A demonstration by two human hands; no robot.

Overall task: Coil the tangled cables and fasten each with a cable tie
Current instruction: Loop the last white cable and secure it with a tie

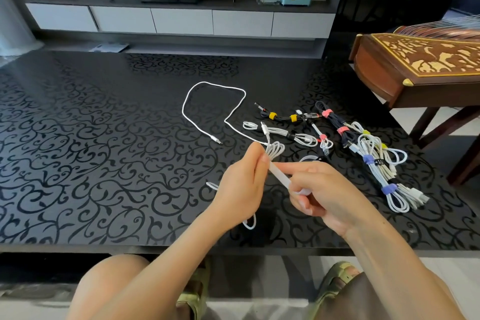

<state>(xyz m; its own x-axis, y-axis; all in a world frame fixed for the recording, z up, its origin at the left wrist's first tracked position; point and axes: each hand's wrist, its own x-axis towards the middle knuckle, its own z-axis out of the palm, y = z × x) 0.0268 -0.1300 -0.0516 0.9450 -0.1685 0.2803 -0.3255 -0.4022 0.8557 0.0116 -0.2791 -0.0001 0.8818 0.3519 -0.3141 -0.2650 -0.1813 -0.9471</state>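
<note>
The left hand (244,182) pinched a coiled white cable (275,150); the right hand (327,189) gripped a white tie (279,174), likely needing wrapping next.

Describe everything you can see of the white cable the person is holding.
The white cable is thin and smooth-looking. The left hand grips part of it gathered into loops, which stick out above and below the hand. The rest trails over the black table in a wide curve to a small silvery plug lying flat. The right hand pinches a white strap reaching the bundle.
</note>
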